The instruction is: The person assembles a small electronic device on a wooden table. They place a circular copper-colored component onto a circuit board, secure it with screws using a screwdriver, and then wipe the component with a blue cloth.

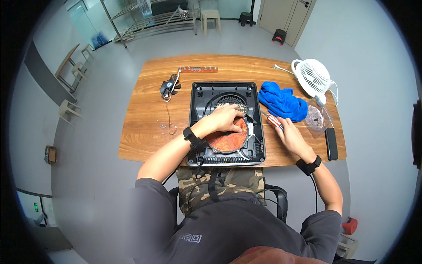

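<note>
An opened induction cooker (259,149) lies at the table's near edge, its black casing facing up. Inside it sits a round copper-coloured coil (226,140), with a round fan grille (239,101) beyond it. My left hand (226,118) rests over the coil's far part, its thumb on the coil and the fingers apart and bent; what lies under the palm is hidden. To the right of the casing, my right hand (290,134) is closed around a screwdriver (275,122) with a red, white and blue handle. The screwdriver's shaft points toward the casing's right edge.
Far left on the wooden table (145,141) are a black fan (169,86), a narrow circuit board (198,69) and small loose bits (163,126). To the right are a blue cloth (283,102), a white fan (313,77), a clear bowl (314,118) and a black power bank (331,144).
</note>
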Available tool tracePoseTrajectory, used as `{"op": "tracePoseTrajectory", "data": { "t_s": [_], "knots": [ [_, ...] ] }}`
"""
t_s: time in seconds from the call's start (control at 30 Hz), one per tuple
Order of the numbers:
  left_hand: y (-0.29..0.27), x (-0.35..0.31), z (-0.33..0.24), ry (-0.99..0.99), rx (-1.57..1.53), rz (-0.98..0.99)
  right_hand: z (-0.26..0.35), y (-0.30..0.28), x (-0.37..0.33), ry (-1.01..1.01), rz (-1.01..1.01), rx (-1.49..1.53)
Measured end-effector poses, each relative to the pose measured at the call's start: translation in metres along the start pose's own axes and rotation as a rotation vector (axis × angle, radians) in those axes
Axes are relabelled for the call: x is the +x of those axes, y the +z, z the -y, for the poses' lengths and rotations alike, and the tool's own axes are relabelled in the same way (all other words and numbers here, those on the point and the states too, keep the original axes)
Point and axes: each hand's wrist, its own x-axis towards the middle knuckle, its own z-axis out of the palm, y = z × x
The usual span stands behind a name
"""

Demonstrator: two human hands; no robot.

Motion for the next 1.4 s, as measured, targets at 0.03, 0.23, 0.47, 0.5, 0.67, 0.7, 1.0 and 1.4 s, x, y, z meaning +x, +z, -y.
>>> {"op": "tracePoseTrajectory", "data": {
  "t_s": [0.03,0.23,0.47,0.5,0.67,0.7,1.0,1.4],
  "knots": [
    [-0.001,0.000,-0.001,0.000,-0.001,0.004,0.000,0.005,0.001,0.015,0.015,-0.004],
    [-0.004,0.000,-0.002,-0.016,0.015,0.017,0.003,0.026,0.011,0.023,-0.035,0.003],
    [-0.005,-0.003,-0.005,0.010,0.058,-0.010,0.006,0.034,0.026,0.040,0.062,-0.099],
    [-0.007,-0.005,-0.005,0.014,0.048,0.011,0.003,0.039,0.029,0.007,0.030,-0.120],
    [-0.034,-0.019,0.014,-0.018,-0.071,-0.204,0.000,0.043,0.033,-0.017,0.031,-0.147],
    [-0.043,-0.022,0.029,-0.047,-0.057,-0.253,0.000,0.043,0.033,-0.014,0.039,-0.152],
    [-0.100,-0.089,0.190,-0.786,0.209,-0.530,-0.016,0.002,0.063,0.036,-0.133,-0.192],
    [-0.086,-0.068,0.231,-1.030,0.269,-0.326,-0.086,0.013,0.130,0.205,0.074,-0.306]
  ]
}}
